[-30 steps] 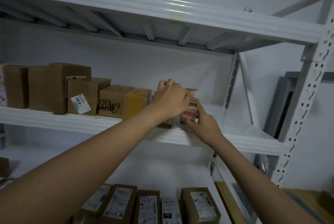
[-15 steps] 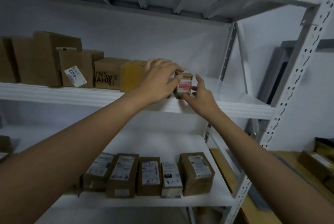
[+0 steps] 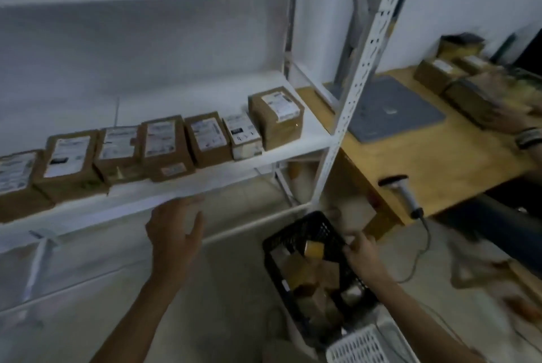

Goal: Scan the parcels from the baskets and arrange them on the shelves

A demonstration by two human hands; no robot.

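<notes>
A black mesh basket (image 3: 296, 229) stands on the floor and holds several brown parcels (image 3: 302, 273) and a small yellowish one (image 3: 313, 249). My right hand (image 3: 362, 255) is at the basket's right rim with its fingers curled; blur hides whether it holds anything. My left hand (image 3: 176, 233) hangs open with spread fingers just below the front edge of the white shelf (image 3: 234, 176). A row of labelled brown parcels (image 3: 205, 139) lies along that shelf.
The shelf's perforated white upright (image 3: 352, 98) stands between the shelf and a wooden table (image 3: 425, 157). On the table are a grey mat (image 3: 390, 110), more parcels (image 3: 440, 75) and a barcode scanner (image 3: 404, 192). A white basket (image 3: 363, 345) sits below. Another person's arm (image 3: 525, 136) is at right.
Both hands have left the small parcel on the upper shelf and dropped down. My view has swung down and right to the lower shelf, the floor basket and the table.
</notes>
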